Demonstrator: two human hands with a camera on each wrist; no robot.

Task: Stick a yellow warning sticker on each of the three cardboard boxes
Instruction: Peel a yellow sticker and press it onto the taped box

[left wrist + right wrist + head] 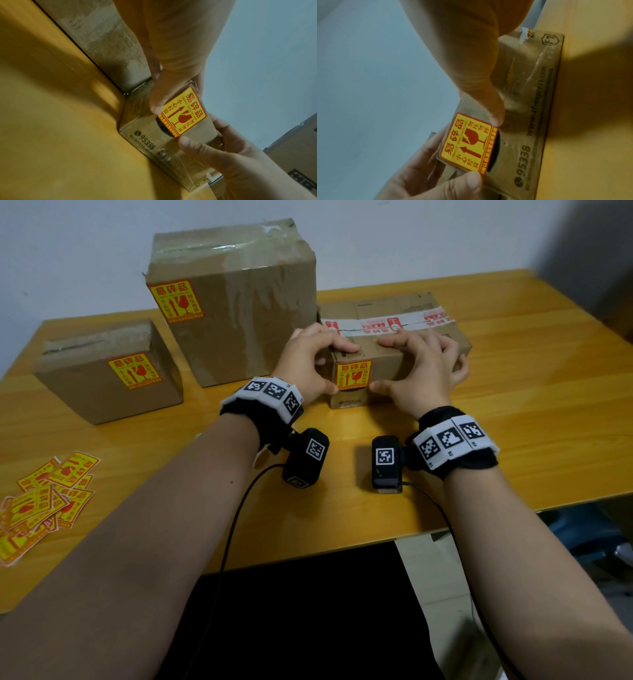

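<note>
Three cardboard boxes stand on the wooden table [513,412]. The small left box [85,392] and the tall middle box [246,313] each carry a yellow warning sticker on the front. The flat right box [404,350] has a sticker [354,375] on its front face, partly over a dark hole. My left hand [310,361] and right hand [424,368] both grip this box, fingers curled over its top. The left thumb [157,105] touches the sticker [182,112] at one lower corner. The right thumb [494,116] touches the sticker [469,143] at the other.
A loose pile of yellow stickers [44,501] lies at the table's front left. A pale wall runs close behind the boxes. The table's front edge is just under my forearms, with camera cables hanging over it.
</note>
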